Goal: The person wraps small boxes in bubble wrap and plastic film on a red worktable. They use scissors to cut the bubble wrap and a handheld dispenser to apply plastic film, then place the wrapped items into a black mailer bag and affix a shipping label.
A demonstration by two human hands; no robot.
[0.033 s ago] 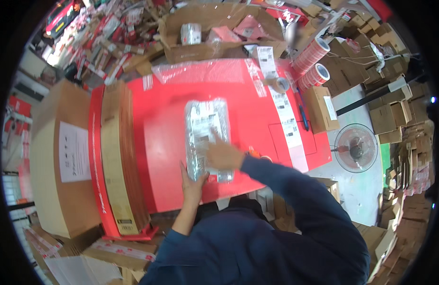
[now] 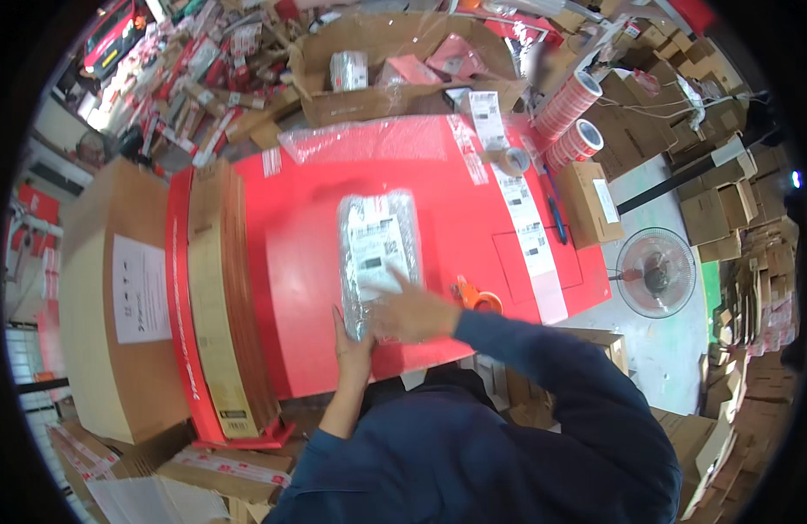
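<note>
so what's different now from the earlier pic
The right hand has moved toward the person along the bubble-wrapped package, showing more of its white label. The navy sleeve has shifted, uncovering an orange tool, apparently scissors. No visible grab or release.

The left hand stays at the package's near left corner; the package remains on the red table.

Package (image 2: 375,244): clear-wrapped, on red worktop (image 2: 299,279)
Left hand (image 2: 354,356): at near left corner
Right hand (image 2: 416,313): over near half
Orange scissors (image 2: 466,294): to the right
</note>
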